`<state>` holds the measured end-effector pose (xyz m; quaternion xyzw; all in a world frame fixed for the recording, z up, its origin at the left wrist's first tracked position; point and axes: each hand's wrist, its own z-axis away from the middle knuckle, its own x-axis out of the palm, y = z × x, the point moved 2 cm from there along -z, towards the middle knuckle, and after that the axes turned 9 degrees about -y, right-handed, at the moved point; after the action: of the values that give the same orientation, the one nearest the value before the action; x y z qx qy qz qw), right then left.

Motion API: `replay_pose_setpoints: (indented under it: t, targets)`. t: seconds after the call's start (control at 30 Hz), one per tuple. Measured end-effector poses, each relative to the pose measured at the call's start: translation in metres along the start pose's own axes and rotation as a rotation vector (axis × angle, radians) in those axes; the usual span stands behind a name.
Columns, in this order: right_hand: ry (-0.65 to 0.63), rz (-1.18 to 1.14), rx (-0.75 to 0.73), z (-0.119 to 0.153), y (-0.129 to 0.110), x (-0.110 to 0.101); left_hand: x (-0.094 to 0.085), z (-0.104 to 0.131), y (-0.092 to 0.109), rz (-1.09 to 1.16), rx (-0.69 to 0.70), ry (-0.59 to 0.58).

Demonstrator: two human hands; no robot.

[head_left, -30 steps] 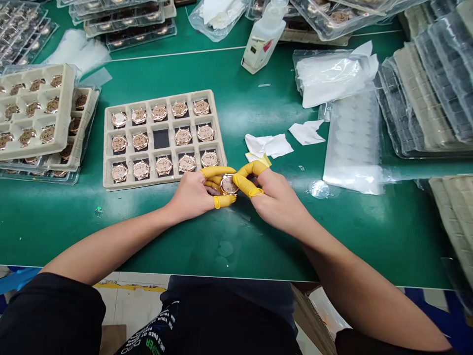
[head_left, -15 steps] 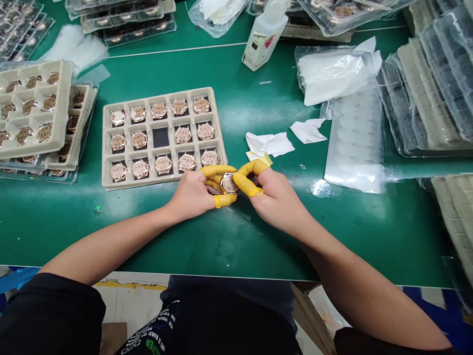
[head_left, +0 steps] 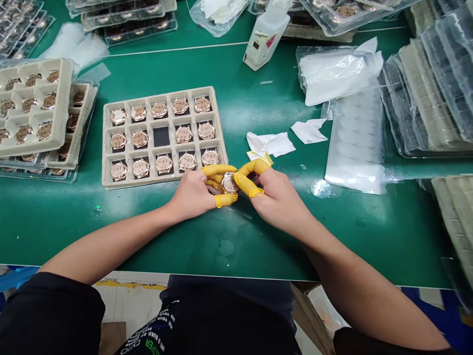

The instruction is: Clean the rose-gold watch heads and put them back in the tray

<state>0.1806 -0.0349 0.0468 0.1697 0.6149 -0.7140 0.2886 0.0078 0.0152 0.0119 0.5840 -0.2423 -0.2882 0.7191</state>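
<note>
Between my two hands is a rose-gold watch case [head_left: 229, 183], its round printed face turned up. My left hand [head_left: 199, 192] grips it from the left, with yellow finger cots on the thumb and fingers. From the right, my right hand [head_left: 268, 190], in yellow finger cots too, pinches its edge with thumb and forefinger. Just behind my left hand lies a beige compartment tray [head_left: 104, 148] of similar watch cases. One middle-row compartment [head_left: 161, 137] holds no case and shows its dark bottom.
Stacked trays of watch cases [head_left: 62, 143] stand at left. White cloth pieces [head_left: 271, 144] lie beyond my right hand, with a bottle [head_left: 266, 37] farther back. Bagged white sheets [head_left: 336, 74], a translucent sheet [head_left: 354, 143] and stacked trays [head_left: 424, 93] occupy the right side.
Both hands keep the watch case in nearly the same place. The whole view has shifted very slightly; nothing else visibly differs.
</note>
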Motion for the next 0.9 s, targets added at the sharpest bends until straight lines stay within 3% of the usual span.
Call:
replay_pose_setpoints:
  t: [0.13, 0.33, 0.47, 0.67, 0.8, 0.9]
  targets:
    - [0.013, -0.037, 0.003, -0.001, 0.0, -0.003, 0.0, 0.0, 0.0, -0.012, 0.017, -0.004]
    - [0.304, -0.147, -0.004, -0.004, 0.009, -0.027, -0.001, 0.001, 0.002, -0.051, 0.021, 0.007]
    - [0.336, -0.143, -0.059, -0.006, 0.019, -0.041, -0.001, 0.002, 0.003, -0.053, 0.018, 0.012]
    - [0.368, 0.314, 0.098, -0.008, 0.03, -0.054, 0.0, 0.002, 0.004, -0.063, 0.035, 0.026]
    - [0.251, 0.494, 0.303, -0.013, 0.033, -0.038, 0.0, 0.002, 0.004, -0.068, 0.029, 0.019]
    - [0.296, 0.529, 0.317, -0.017, 0.032, -0.026, 0.0, 0.001, 0.003, -0.071, 0.031, 0.014]
